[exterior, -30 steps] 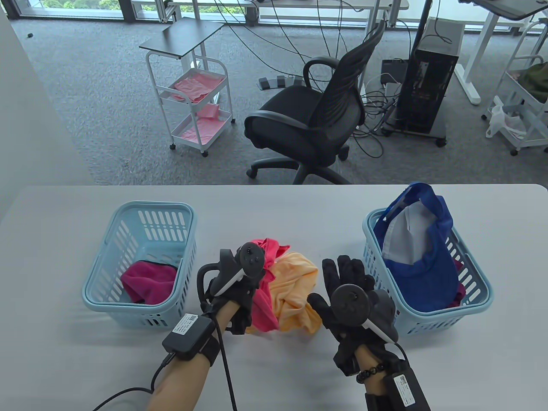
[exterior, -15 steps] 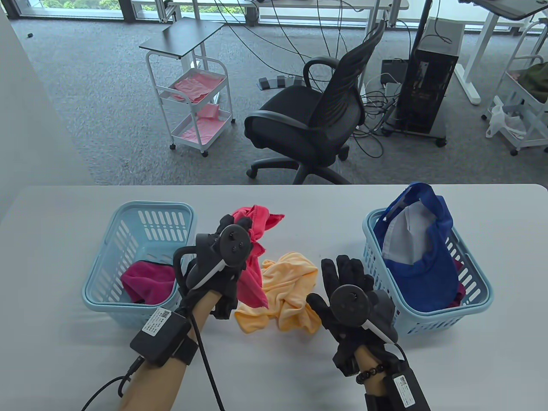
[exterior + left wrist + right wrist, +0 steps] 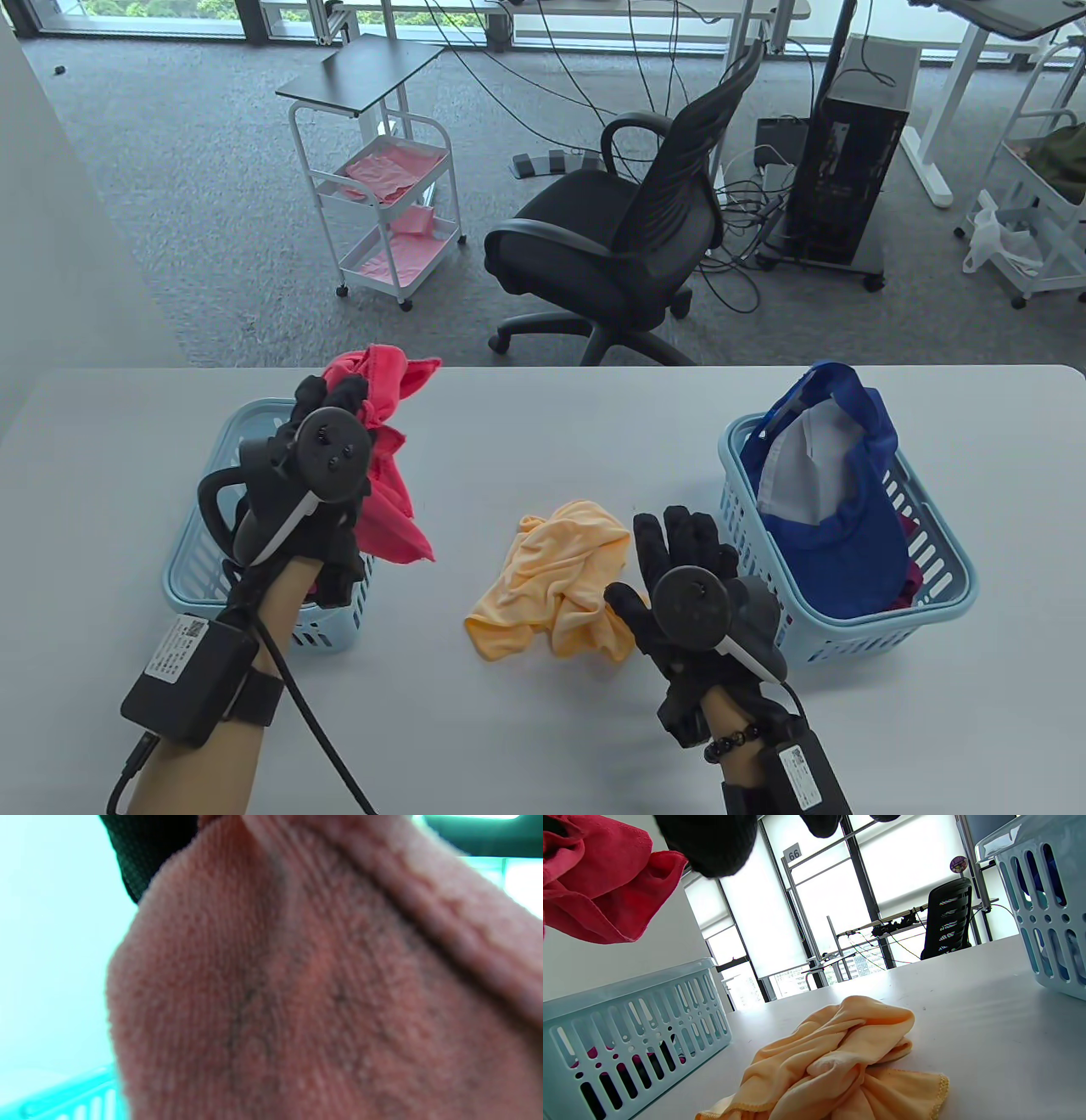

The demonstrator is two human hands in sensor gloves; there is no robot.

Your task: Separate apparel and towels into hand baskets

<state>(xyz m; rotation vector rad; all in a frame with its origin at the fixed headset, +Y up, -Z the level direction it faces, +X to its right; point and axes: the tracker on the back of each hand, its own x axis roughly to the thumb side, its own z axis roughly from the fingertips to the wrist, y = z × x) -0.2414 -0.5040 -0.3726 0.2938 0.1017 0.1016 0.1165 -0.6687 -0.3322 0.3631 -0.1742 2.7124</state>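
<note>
The red towel (image 3: 386, 475) is gripped by the left hand (image 3: 327, 475) above the left basket (image 3: 182, 586); the right hand (image 3: 687, 577) (spread, empty) lies beside the yellow cloth (image 3: 560, 586).

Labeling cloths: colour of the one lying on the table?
Pale orange towel, plain; clearest in the right wrist view.

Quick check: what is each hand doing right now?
Left hand: grips the red towel, lifted over the left basket.
Right hand: open, holding nothing.
</note>
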